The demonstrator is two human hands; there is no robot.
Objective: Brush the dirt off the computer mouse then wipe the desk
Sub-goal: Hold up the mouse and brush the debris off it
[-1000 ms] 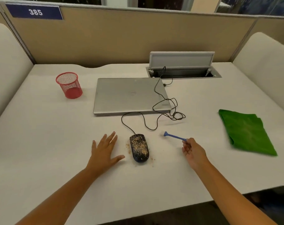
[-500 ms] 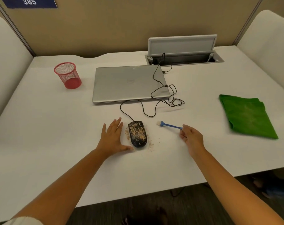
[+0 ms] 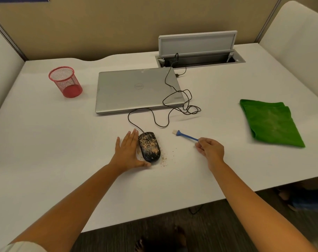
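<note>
Mouse (image 3: 149, 146), dirt-speckled, on desk (image 3: 45, 142). Left hand (image 3: 127, 151) lies flat against its left side, fingers together. Right hand (image 3: 211, 149), to its right, pinches brush (image 3: 185, 135).

Desk (image 3: 45, 142): plain white top, showing no pattern. Mouse (image 3: 148, 146), near the front edge at centre: black, speckled all over with tan crumbs; more tan specks (image 3: 163, 159) dotting the white just beside it. Cable (image 3: 174, 99): thin, black, looping. Brush (image 3: 186, 135): blue handle, pale whitish bristles. Cloth (image 3: 271, 122), toward the right edge: bright green, carrying a faint pale dusting. Cup (image 3: 66, 81), toward the back left corner: red wire mesh, solid red base. Laptop (image 3: 136, 90), at the back centre: silver-grey lid, small round logo. Hatch (image 3: 197, 43) at the back edge: light grey flap, darker grey recess. Partition (image 3: 118, 24): tan. Floor (image 3: 209, 224): dark grey, finely streaked.
</note>
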